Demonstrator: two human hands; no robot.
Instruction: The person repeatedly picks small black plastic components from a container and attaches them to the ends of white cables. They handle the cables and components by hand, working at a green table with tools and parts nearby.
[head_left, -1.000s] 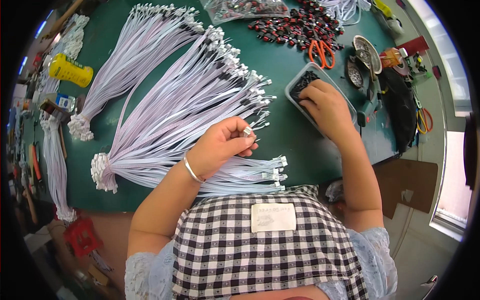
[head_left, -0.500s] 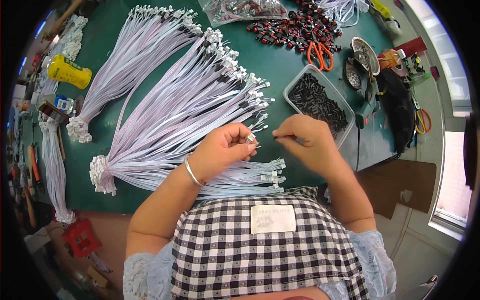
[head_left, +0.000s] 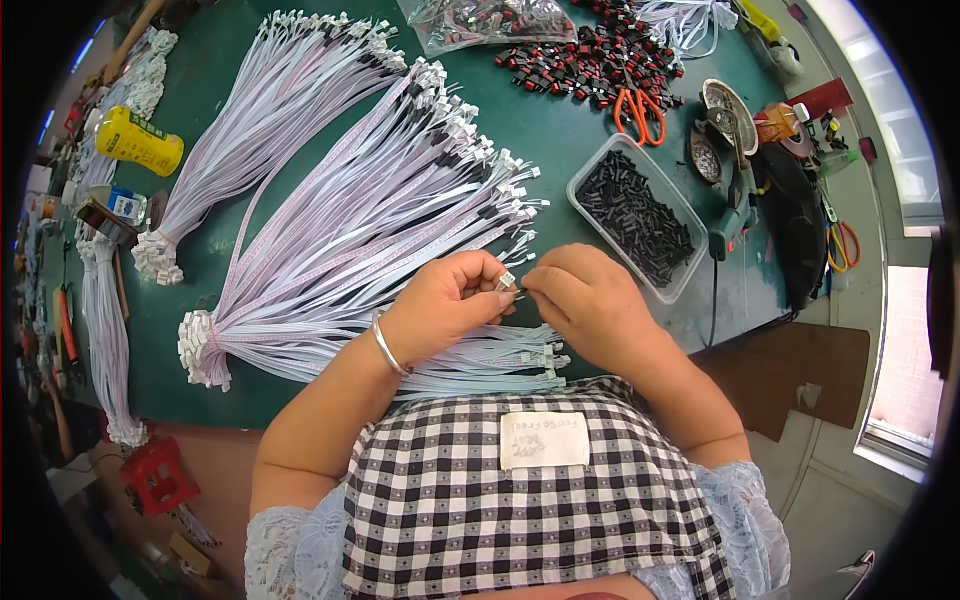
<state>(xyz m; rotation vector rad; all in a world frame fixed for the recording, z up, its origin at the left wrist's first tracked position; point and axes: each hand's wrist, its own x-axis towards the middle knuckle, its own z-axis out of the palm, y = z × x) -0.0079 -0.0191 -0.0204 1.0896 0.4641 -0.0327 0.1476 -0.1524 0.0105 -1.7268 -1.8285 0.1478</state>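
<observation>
My left hand pinches the white connector end of a thin lilac ribbon cable over the green table. My right hand meets it fingertip to fingertip and pinches a small dark piece at that connector; the piece is mostly hidden. A large fan of lilac ribbon cables with white connectors spreads out beyond my left hand. A smaller flat stack of finished-looking cables lies under my wrists. A clear tray of small black parts sits just beyond my right hand.
A second cable bundle lies at the far left, with a yellow bottle beside it. Red-and-black parts, orange scissors, a teal hand tool and a bag of parts crowd the far right. More cables hang at the left edge.
My right hand left the tray of black parts and came back toward me to meet my left hand at the cable's connector. My left hand stayed on the cable.
</observation>
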